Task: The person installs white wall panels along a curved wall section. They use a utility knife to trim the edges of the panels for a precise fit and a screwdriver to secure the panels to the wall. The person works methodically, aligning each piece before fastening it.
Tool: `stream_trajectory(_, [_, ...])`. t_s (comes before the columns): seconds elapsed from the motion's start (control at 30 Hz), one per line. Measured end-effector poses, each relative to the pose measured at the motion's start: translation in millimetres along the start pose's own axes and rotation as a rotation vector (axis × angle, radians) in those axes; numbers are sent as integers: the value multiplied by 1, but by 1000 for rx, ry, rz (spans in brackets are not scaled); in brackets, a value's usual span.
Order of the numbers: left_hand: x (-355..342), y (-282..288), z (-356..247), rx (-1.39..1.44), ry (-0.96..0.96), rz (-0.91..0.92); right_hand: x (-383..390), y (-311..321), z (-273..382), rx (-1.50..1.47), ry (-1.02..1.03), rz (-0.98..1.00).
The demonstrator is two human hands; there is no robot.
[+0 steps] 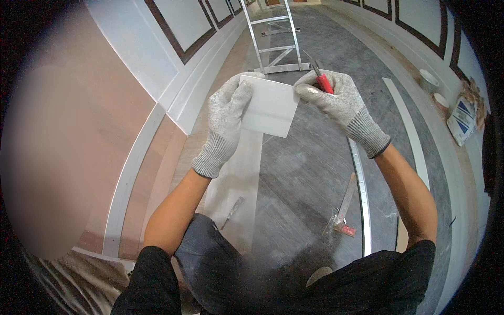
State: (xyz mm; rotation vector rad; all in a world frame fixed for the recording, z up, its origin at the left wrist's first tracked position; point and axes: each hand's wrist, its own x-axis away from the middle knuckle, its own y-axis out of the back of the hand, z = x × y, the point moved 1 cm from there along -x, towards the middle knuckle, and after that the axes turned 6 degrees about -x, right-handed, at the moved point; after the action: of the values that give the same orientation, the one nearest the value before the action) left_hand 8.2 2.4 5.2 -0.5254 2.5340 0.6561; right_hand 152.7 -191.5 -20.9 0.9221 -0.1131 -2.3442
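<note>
In front of me, a flat white square piece of board [269,107] is held up and slightly tilted. My left hand [227,107], in a pale knitted glove with a grey cuff, pinches its left edge with the thumb on the near face. A red-handled knife [325,83] is tucked in my gloved right hand [344,100], its thin dark blade pointing up and away. The right thumb and fingertips also touch the board's upper right corner. Under the left edge of the board runs a long pale strip [236,178] on the floor.
A metal ladder [273,51] stands ahead. On the grey floor lie a long metal straightedge [360,194], a red-stocked square [345,205], a slim tool [232,211] and a white strip [407,126]. A bucket [429,80] and bag [463,121] sit along the right wall.
</note>
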Motion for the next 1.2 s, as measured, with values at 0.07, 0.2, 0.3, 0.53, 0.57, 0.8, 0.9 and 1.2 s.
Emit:
stream_trajectory(0.07, [-1,-2,-2,-8,-11,-24,0,-1,0,11,-1,-22])
stream_trajectory(0.2, [-2,0,3,41,-32,-15,-3,-7,1,83,26,-107])
stream_trajectory(0.3, [-4,-6,9,92,-61,-12,-7,-2,0,167,79,-129])
stream_trajectory(0.53, [6,5,49,140,-25,-57,-11,-7,1,34,-104,-163])
stream_trajectory(0.57, [10,7,70,46,-114,-135,-13,-9,6,43,-224,-172])
stream_trajectory(0.8, [-4,7,93,156,112,112,-16,-29,-13,-204,-286,-21])
stream_trajectory(0.9, [-15,8,102,101,144,163,-18,-42,-53,-187,-221,-52])
stream_trajectory(1.2, [-22,25,159,-749,163,433,-2,-98,-171,-65,-312,26])
